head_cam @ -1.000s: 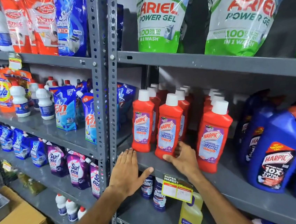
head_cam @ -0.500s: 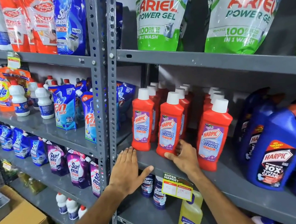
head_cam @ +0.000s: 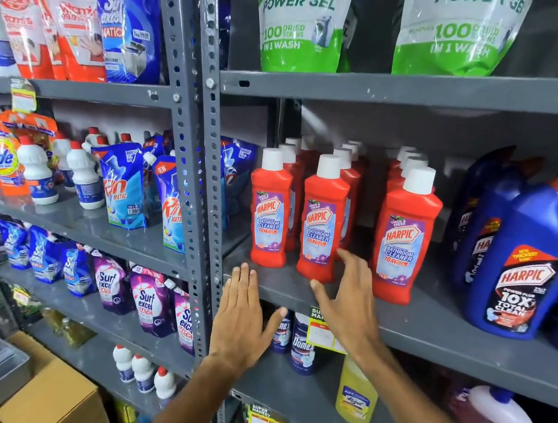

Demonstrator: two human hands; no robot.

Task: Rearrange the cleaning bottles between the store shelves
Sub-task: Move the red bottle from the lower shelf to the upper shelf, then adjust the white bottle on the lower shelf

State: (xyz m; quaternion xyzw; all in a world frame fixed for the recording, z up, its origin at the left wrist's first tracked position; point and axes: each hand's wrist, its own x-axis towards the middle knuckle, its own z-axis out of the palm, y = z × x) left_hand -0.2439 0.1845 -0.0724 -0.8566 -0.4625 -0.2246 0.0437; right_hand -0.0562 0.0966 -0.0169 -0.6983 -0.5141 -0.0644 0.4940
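Note:
Red Harpic bathroom-cleaner bottles with white caps stand in three rows on the grey middle shelf [head_cam: 431, 329]. The front ones are a left bottle [head_cam: 271, 219], a middle bottle [head_cam: 322, 231] and a right bottle [head_cam: 403, 243]. My right hand [head_cam: 347, 299] is spread open just below and beside the middle bottle's base, fingers next to it, holding nothing. My left hand [head_cam: 242, 313] lies flat and open at the shelf's front edge beside the upright post [head_cam: 211, 184]. Big blue Harpic bottles [head_cam: 524, 261] stand further right.
Ariel pouches [head_cam: 302, 19] hang over the top shelf. Rin pouches [head_cam: 122, 190] and white bottles [head_cam: 37, 171] fill the left bay, Surf Excel pouches [head_cam: 149, 300] below them. Domex bottles [head_cam: 302, 346] and a yellow bottle [head_cam: 353, 393] stand under the Harpic shelf. Cardboard boxes [head_cam: 51, 421] sit low left.
My right hand has let go of the middle red bottle's base and opened, drawing slightly back. The left hand stays flat at the shelf edge.

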